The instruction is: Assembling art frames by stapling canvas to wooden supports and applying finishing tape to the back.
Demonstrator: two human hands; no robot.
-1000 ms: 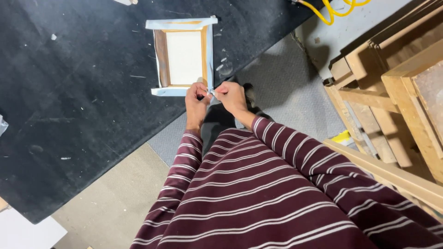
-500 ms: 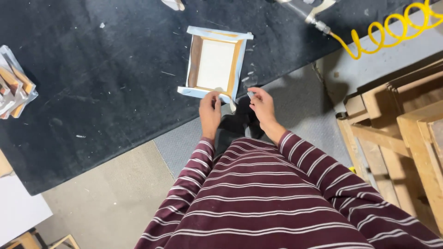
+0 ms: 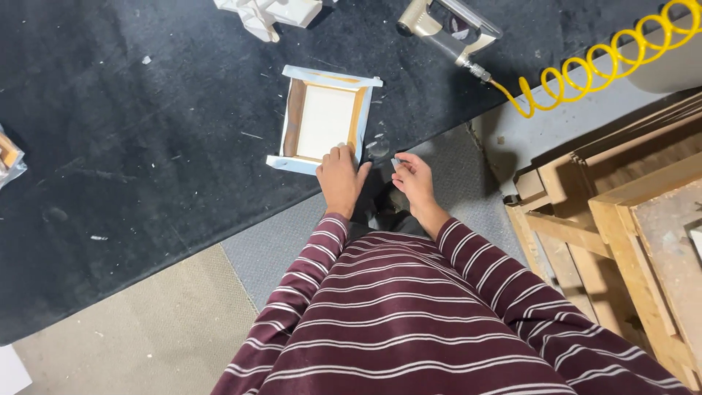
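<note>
The left hand (image 3: 341, 178) now lies flat on the near right corner of the small canvas frame (image 3: 324, 119), fingers spread and pressing down rather than gripping. A second ago both hands were bunched together at that same edge; they have since parted. The right hand (image 3: 412, 178) has drawn off to the side and hovers just past the near edge of the desk (image 3: 131, 146), thumb and finger pinched on something tiny and pale — too small to say what. So the close two-handed fiddling at the corner looks finished for now, with one hand steadying the frame.

The frame lies face down near the desk's front edge, wooden bars and loose white cloth showing. Farther back, toward the far edge, rests a staple gun (image 3: 446, 25) with a coiled yellow hose (image 3: 585, 69) trailing off to the right, and a heap of white pieces (image 3: 267, 11). Wooden frames (image 3: 621, 212) stand stacked on the floor to the right.
</note>
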